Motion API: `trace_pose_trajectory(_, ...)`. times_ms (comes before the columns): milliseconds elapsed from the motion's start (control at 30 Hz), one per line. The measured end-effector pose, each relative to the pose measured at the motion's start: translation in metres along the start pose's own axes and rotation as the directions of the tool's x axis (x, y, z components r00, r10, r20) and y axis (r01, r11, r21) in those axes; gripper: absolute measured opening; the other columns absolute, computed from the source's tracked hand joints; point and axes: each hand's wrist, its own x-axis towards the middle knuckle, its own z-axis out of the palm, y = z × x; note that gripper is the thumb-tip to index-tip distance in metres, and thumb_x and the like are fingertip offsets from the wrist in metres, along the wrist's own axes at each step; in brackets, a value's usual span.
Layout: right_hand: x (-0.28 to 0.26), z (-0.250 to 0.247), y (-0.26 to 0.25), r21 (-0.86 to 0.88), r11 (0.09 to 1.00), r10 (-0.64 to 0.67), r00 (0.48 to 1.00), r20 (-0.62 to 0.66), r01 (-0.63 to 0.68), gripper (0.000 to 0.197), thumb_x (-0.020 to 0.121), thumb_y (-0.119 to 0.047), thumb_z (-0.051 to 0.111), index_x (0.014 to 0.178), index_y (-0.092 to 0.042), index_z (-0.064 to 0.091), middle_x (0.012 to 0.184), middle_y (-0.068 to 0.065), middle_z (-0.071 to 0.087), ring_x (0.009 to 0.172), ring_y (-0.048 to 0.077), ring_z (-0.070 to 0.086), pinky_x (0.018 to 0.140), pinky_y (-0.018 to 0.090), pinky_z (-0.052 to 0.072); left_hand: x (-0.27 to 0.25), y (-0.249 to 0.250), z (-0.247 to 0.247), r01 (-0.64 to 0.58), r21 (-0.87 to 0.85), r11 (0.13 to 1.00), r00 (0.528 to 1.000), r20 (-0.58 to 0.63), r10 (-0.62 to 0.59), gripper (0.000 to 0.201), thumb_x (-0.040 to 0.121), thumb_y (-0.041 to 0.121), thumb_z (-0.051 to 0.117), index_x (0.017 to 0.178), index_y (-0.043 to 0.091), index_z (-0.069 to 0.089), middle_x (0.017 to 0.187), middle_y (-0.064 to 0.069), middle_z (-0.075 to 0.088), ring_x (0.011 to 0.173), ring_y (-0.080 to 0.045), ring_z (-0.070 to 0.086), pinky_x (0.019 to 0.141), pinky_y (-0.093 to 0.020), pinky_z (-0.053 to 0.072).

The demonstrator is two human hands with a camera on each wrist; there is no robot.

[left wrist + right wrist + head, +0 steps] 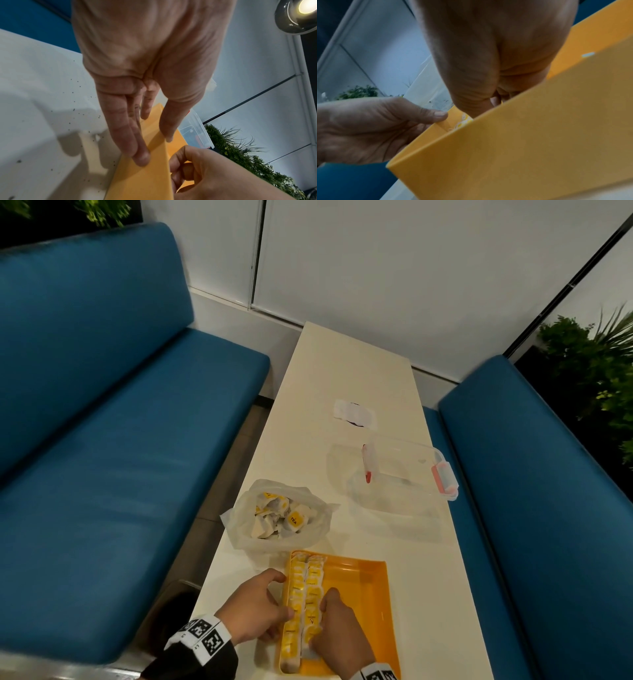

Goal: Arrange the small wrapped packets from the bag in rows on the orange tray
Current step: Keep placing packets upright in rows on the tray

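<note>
On the white table point(342, 378), the orange tray point(363, 583) holds two rows of tea packets point(305, 594) along its left wall. My left hand point(255, 609) rests against that wall from outside, fingers point(126, 138) straight and pressed together, thumb on the rim. My right hand point(337, 631) sits inside the tray, fingers curled onto the second row; whether they pinch a packet I cannot tell. The plastic bag point(246, 537) with loose packets lies just beyond the tray. A clear lidded container point(407, 474) stands further right
</note>
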Motion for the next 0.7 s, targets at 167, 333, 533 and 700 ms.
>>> trace_pose_trajectory(167,0.000,0.005,-0.004,-0.049,0.999,0.002,1.000,0.018,-0.001,0.041,0.081,-0.016,0.065,0.106,-0.021,0.033,0.111,0.003,0.063,0.101,0.021,0.063,0.081,0.030,0.047,-0.001,0.001,0.000,-0.008,-0.010,1.000,1.000,0.004,0.008,0.053,0.087,0.017,0.077,0.130,0.027,0.049,0.084,-0.007,0.074,0.069,-0.023,0.076,0.065,-0.035,0.064)
trace_pose_trajectory(333,0.003,0.000,0.002,0.004,1.000,0.012,1.000,0.023,-0.013,0.040,0.077,-0.018,0.068,0.099,-0.023,0.036,0.095,-0.005,0.061,0.090,0.017,0.063,0.071,0.024,0.049,-0.001,-0.001,-0.002,-0.018,0.018,1.000,1.000,0.011,0.018,0.054,0.087,0.022,0.078,0.132,0.028,0.049,0.087,-0.007,0.074,0.072,-0.023,0.077,0.066,-0.034,0.064)
trace_pose_trajectory(533,0.002,-0.006,0.003,-0.016,0.999,0.049,0.996,0.073,-0.048,0.053,0.072,-0.027,0.079,0.105,-0.023,0.038,0.105,-0.006,0.060,0.103,0.015,0.063,0.083,0.025,0.049,0.000,-0.002,-0.004,-0.009,0.025,1.000,1.000,0.012,0.008,0.052,0.086,0.024,0.079,0.129,0.028,0.050,0.086,-0.008,0.074,0.073,-0.026,0.076,0.068,-0.037,0.064)
trace_pose_trajectory(700,0.005,-0.003,0.004,-0.037,0.998,0.063,0.995,0.074,-0.060,0.040,0.073,-0.021,0.078,0.092,-0.023,0.042,0.094,-0.008,0.059,0.091,0.014,0.061,0.071,0.020,0.047,0.001,-0.003,-0.005,-0.012,0.033,0.999,1.000,0.017,0.011,0.054,0.087,0.023,0.078,0.132,0.026,0.050,0.088,-0.008,0.074,0.072,-0.024,0.076,0.067,-0.037,0.064)
